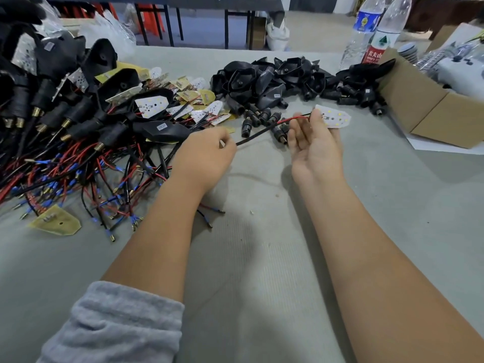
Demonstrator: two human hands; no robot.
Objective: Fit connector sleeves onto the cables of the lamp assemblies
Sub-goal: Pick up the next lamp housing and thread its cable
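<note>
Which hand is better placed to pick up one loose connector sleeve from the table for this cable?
Probably the right hand. It holds the LED board just beside the loose connector sleeves. However, it is occupied, and the left hand pinches the cable end, so either must regrip.

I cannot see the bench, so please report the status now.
Left hand pinches the cable end. Right hand holds the LED board. No sleeve on cable yet. Loose sleeves lie just behind.

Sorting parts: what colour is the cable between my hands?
Black cable, red near the board; head view.
</note>
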